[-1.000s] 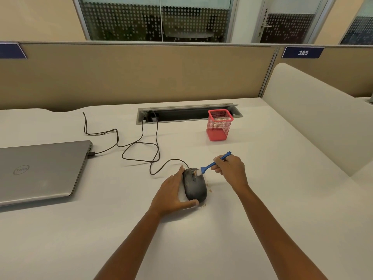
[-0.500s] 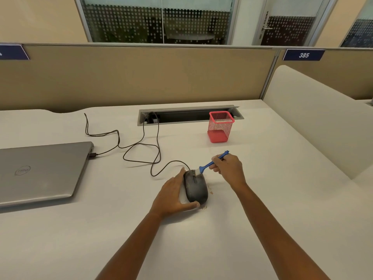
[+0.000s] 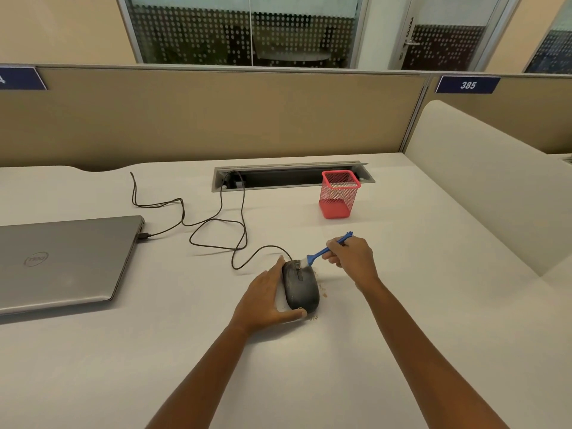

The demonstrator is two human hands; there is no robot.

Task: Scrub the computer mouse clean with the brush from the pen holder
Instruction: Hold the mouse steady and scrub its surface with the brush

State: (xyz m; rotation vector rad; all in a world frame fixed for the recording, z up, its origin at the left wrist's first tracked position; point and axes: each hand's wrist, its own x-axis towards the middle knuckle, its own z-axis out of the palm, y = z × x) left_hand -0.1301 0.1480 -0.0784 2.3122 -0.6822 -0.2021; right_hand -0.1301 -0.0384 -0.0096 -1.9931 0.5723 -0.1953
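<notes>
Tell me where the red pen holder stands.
Head view: the pen holder stands right of centre, in front of the cable slot, beyond the right hand.

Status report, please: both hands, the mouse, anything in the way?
Left hand holds mouse, thumb round its rear. Right hand grips brush, bristles on mouse front. Crumbs on desk beside mouse; cable trails off left.

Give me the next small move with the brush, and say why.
Probably draw the brush rearward along the top of the mouse. Its bristles rest at the front by the wheel, the left hand steadies the mouse, and the body behind looks dusty, with crumbs beside it.
</notes>
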